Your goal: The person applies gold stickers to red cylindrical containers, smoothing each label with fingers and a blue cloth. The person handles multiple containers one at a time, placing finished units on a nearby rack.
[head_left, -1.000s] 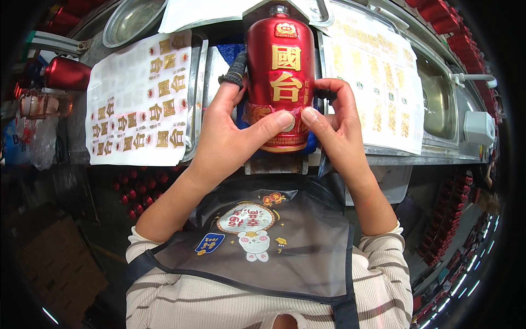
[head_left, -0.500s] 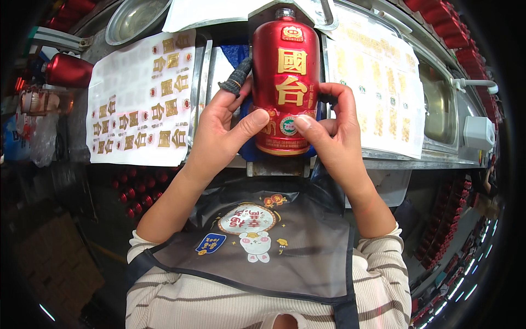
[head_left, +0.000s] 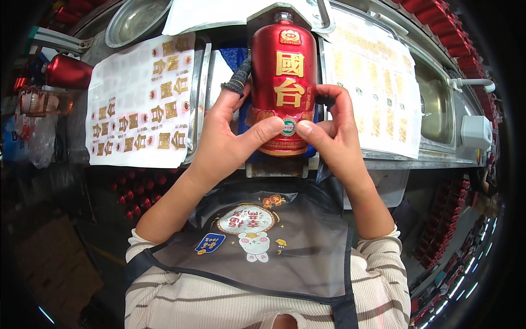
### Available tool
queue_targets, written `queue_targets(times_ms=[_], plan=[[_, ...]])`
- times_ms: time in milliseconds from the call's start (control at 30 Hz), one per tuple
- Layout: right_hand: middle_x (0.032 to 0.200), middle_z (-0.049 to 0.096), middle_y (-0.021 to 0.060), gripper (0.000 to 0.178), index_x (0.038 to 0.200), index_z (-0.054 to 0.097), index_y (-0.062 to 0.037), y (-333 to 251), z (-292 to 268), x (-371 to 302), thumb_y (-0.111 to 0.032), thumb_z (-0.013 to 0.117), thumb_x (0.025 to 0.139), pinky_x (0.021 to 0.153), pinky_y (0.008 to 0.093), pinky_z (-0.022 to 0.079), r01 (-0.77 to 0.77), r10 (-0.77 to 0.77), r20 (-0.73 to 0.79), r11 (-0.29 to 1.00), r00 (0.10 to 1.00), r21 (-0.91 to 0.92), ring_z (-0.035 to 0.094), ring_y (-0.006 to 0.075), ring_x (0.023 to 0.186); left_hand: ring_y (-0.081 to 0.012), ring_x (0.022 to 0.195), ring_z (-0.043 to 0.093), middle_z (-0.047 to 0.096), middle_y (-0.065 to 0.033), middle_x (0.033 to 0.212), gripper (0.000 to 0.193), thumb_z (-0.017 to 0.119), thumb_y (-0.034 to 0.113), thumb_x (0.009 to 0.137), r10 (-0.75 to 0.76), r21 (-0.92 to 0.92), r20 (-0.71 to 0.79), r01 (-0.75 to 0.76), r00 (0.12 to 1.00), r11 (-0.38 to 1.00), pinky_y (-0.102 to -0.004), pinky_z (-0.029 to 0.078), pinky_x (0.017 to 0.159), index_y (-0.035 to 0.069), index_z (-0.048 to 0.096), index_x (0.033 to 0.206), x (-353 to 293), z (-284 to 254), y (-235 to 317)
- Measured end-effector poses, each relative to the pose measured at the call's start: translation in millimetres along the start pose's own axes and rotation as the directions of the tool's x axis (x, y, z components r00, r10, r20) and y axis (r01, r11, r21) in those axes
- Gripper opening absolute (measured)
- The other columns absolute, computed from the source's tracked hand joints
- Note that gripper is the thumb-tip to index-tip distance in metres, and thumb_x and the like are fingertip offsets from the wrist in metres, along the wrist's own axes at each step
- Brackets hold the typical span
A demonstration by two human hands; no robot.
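A glossy red bottle (head_left: 285,71) with large gold characters lies in front of me, its neck pointing away. My left hand (head_left: 230,120) grips its left side, with a dark knitted finger cover (head_left: 239,77) on one finger. On the opposite side, my right hand (head_left: 337,126) holds the bottle, dark material also showing at a finger. Both thumbs press near a small round green-and-white sticker (head_left: 288,126) on the bottle's lower front. Under the bottle a blue support (head_left: 311,152) shows in part. The fingers behind the bottle are hidden.
To the left lies a white sheet of gold character decals (head_left: 129,109); to the right is another sheet of gold strips and small green stickers (head_left: 372,93). A metal bowl (head_left: 118,33) stands far left, near another red bottle (head_left: 67,72). A white plastic container (head_left: 475,133) sits right.
My left thumb has slid right, to the edge of the round sticker. The bottle has shifted very slightly left and toward me between my hands.
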State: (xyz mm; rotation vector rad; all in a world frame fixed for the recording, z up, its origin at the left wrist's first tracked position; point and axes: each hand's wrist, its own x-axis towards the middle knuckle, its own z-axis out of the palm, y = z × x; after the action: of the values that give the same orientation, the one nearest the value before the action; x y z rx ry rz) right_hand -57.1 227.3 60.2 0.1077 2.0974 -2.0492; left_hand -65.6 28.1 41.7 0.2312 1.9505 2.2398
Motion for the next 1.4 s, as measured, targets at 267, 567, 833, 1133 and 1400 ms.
queue_targets(times_ms=[267,567,833,1133,1400], plan=[[0.116,0.056,0.0183,0.073,0.129,0.036,0.0016,-5.3,4.6,-2.2,-0.021,0.084,0.078,0.061,0.0242,0.054,0.051,-0.051,0.008,0.988,0.999,-0.144,0.068,0.0153,0.08,-0.0198,0.121,0.054,0.058,-0.0143,0.13,0.072,0.082,0.018,0.082,0.027,0.045,-0.01,-0.026,1.0,0.999,-0.0349,0.044,0.103,-0.004,0.043,0.138,0.4,2.1,-0.3],[0.123,0.052,0.0124,0.061,0.133,0.039,-0.0019,11.6,-10.4,4.1,-0.017,0.075,0.086,0.067,0.0191,0.048,0.033,-0.033,0.067,0.999,0.997,0.002,0.06,0.0061,0.08,-0.0185,0.114,0.058,0.061,-0.0149,0.122,0.066,0.084,0.022,0.08,0.0,0.057,-0.013,0.001,1.0,0.998,-0.0334,0.047,0.098,-0.005,0.049,0.128,6.1,3.0,7.5],[0.125,0.052,0.0137,0.055,0.13,0.043,-0.0007,20.9,-13.5,11.5,-0.016,0.074,0.089,0.062,0.0165,0.048,0.089,-0.098,0.064,0.987,0.993,0.13,0.062,0.0049,0.077,-0.0177,0.103,0.062,0.066,-0.0144,0.11,0.054,0.083,0.025,0.08,0.013,0.137,-0.082,-0.002,0.997,0.991,-0.0326,0.05,0.091,-0.004,0.054,0.115,7.2,12.6,10.8],[0.124,0.052,0.0117,0.056,0.131,0.043,-0.0014,14.7,-17.1,8.8,-0.016,0.075,0.088,0.059,0.0158,0.045,0.034,-0.047,0.099,0.992,0.994,0.122,0.057,0.0028,0.072,-0.0177,0.105,0.061,0.065,-0.0144,0.113,0.056,0.083,0.025,0.08,-0.014,0.115,-0.071,0.022,0.997,0.993,-0.033,0.05,0.093,-0.005,0.053,0.117,8.0,11.1,9.4],[0.128,0.053,0.0108,0.074,0.14,0.041,-0.002,5.2,-12.0,-7.4,-0.02,0.08,0.08,0.05,0.0154,0.035,0.034,-0.03,0.09,0.998,0.995,-0.044,0.044,-0.0013,0.059,-0.0218,0.128,0.049,0.054,-0.0149,0.134,0.081,0.084,0.026,0.08,0.056,0.217,0.022,-0.06,0.998,0.974,-0.036,0.038,0.109,-0.005,0.042,0.142,-13.1,-13.8,0.4]])
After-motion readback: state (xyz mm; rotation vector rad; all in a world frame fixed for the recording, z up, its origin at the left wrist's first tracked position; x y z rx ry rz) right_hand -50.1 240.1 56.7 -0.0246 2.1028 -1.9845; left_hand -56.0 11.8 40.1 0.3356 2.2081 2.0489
